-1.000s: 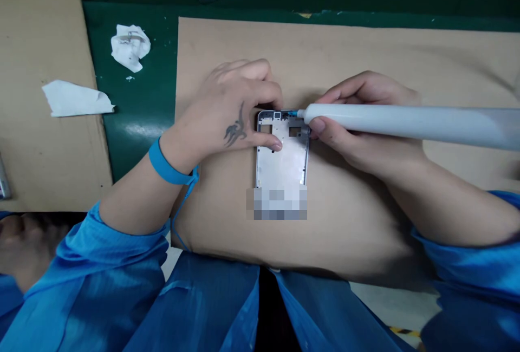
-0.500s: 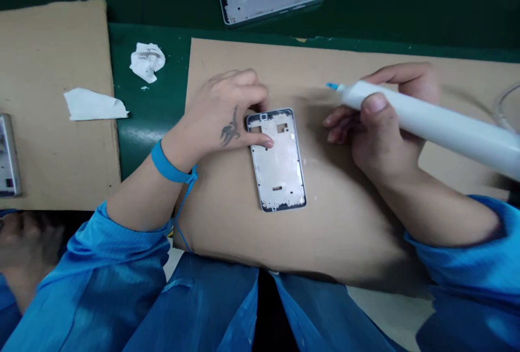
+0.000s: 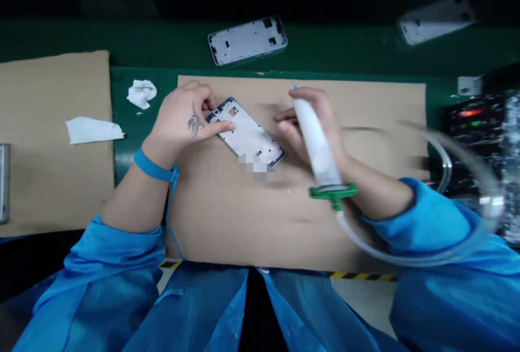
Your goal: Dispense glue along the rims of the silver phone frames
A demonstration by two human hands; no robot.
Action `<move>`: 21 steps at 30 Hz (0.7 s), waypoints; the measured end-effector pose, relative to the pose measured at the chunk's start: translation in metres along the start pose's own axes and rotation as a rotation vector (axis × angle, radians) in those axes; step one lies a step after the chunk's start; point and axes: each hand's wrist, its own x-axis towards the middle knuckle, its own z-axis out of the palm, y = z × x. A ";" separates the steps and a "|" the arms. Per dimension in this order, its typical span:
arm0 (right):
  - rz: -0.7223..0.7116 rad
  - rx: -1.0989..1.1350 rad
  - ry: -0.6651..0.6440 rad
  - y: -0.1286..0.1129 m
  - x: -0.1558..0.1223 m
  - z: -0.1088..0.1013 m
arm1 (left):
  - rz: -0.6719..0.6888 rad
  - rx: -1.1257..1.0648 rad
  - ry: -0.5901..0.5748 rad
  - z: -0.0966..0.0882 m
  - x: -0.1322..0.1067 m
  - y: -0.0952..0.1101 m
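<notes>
My left hand [image 3: 189, 113] grips the upper left end of a phone frame [image 3: 249, 132], its thumb on the pale inner face. The frame is tilted slantwise over the cardboard mat [image 3: 244, 222], and a pixelated patch covers part of its lower edge. In my right hand [image 3: 320, 119] is a white dispensing syringe [image 3: 314, 143], its blue tip pointing away from me. A green adapter [image 3: 333, 191] caps the syringe's near end, with a clear hose [image 3: 377, 254] running from it to the right. The syringe tip is apart from the frame.
Another phone frame [image 3: 247, 40] lies on the green bench [image 3: 162, 43] beyond the mat. Crumpled tissue [image 3: 141, 93] and a white paper strip [image 3: 94, 130] lie to the left. A dark device with lit indicators [image 3: 473, 116] stands at right. Another device edge [image 3: 4, 181] shows far left.
The phone frame has turned from nearly upright to slanted in my left hand. My right hand has swung the syringe to point away, bringing its green adapter into view. The camera view has shifted.
</notes>
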 end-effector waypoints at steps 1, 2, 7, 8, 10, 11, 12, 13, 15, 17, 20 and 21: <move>-0.015 -0.070 -0.052 -0.007 -0.003 0.001 | 0.008 0.012 0.020 0.000 0.000 0.001; -0.034 -0.139 -0.103 -0.015 -0.005 0.002 | 0.013 0.026 0.040 0.001 -0.001 0.002; -0.073 -0.503 -0.283 -0.048 -0.003 0.013 | 0.038 0.024 0.074 0.005 -0.003 0.006; -0.053 -0.546 -0.286 -0.049 0.002 0.011 | 0.056 0.015 0.073 0.005 -0.003 0.005; 0.010 -0.607 -0.249 -0.043 0.015 0.000 | 0.084 0.006 0.086 0.006 -0.002 0.002; 0.052 -0.634 -0.211 -0.038 0.022 -0.009 | 0.095 0.002 0.089 0.006 -0.002 0.000; 0.097 -0.659 -0.166 -0.032 0.030 -0.021 | 0.106 -0.002 0.090 0.005 -0.001 -0.003; 0.146 -0.679 -0.118 -0.025 0.037 -0.033 | 0.117 -0.004 0.086 0.005 0.000 -0.005; 0.259 -0.706 -0.008 -0.011 0.052 -0.058 | 0.136 0.003 0.083 0.005 0.001 -0.008; 0.383 -0.720 0.094 0.002 0.072 -0.078 | 0.147 0.015 0.081 0.005 0.002 -0.010; 0.520 -0.726 0.177 0.021 0.110 -0.096 | 0.155 0.025 0.077 0.005 0.003 -0.012; 0.538 -0.720 0.204 0.027 0.124 -0.101 | 0.151 0.025 0.076 0.005 0.003 -0.013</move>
